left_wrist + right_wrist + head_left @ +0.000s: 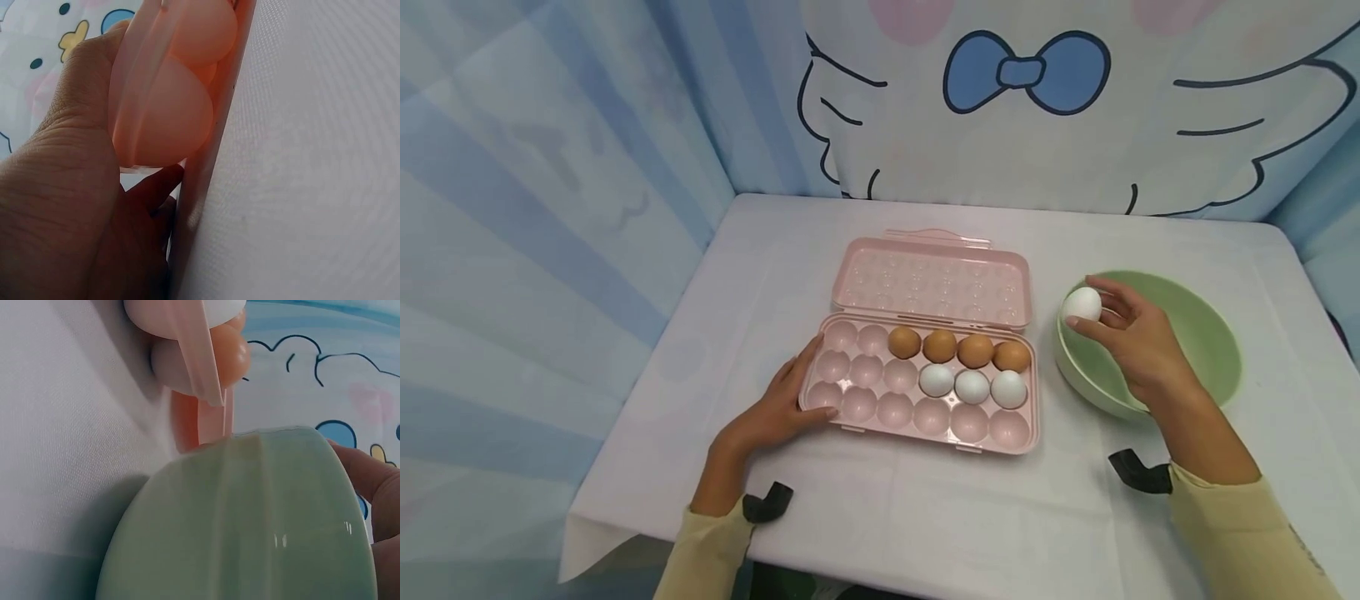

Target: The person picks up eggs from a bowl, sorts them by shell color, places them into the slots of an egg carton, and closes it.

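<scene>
In the head view my right hand [1138, 342] pinches a white egg [1082, 307] between thumb and fingers, over the left rim of a green bowl [1206, 333]. The right wrist view shows the bowl's outer wall [250, 519] hiding most of that hand. My left hand [778, 404] grips the left end of a pink egg box [917, 429], thumb at its front corner. From the left wrist, the box's rounded cups [165, 112] show beside the thumb. Several brown eggs [975, 351] fill the right of its back row; three white eggs [972, 387] sit in the middle row.
The box's pink lid [932, 279] lies folded back behind it. A white cloth [880, 508] covers the table, whose front edge runs below the hands. Patterned curtains [580, 250] hang at the back and sides.
</scene>
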Demonstrator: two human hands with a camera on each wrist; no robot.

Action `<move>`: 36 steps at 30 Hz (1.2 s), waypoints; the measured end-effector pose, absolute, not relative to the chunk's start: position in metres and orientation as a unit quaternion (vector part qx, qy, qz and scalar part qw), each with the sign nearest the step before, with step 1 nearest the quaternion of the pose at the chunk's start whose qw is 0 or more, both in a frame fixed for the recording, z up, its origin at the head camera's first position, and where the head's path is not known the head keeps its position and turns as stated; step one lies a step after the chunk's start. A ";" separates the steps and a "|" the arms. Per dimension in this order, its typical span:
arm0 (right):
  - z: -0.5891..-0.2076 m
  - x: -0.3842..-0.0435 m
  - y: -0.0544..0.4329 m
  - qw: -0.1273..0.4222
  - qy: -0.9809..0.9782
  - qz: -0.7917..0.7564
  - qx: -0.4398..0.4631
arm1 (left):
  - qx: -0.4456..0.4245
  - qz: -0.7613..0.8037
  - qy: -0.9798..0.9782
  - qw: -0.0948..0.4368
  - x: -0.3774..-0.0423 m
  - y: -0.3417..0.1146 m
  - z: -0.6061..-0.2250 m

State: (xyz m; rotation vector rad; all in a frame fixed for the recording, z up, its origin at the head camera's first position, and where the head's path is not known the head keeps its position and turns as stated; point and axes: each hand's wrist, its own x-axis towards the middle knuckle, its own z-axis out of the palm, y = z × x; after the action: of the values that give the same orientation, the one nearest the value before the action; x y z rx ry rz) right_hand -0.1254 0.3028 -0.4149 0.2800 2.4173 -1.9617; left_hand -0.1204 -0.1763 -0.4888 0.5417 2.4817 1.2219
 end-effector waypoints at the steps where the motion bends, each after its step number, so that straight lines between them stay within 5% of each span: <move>1: -0.414 -0.125 0.302 0.005 0.767 -0.635 0.088 | 0.190 0.428 0.869 0.160 -0.121 -0.177 -0.489; 19: -0.396 -0.112 0.249 -0.078 0.703 -0.707 -0.033 | 0.202 0.433 0.865 0.154 -0.121 -0.180 -0.491; 36: -0.427 -0.115 0.177 0.077 0.733 -0.652 -0.176 | 0.196 0.427 0.868 0.161 -0.122 -0.178 -0.491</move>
State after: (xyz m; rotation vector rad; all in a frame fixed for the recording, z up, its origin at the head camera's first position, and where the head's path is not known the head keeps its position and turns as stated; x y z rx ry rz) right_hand -0.1147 0.1775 -0.4267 -0.5285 2.1972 -1.9536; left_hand -0.1220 -0.1776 -0.4910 0.5605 2.4783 1.2187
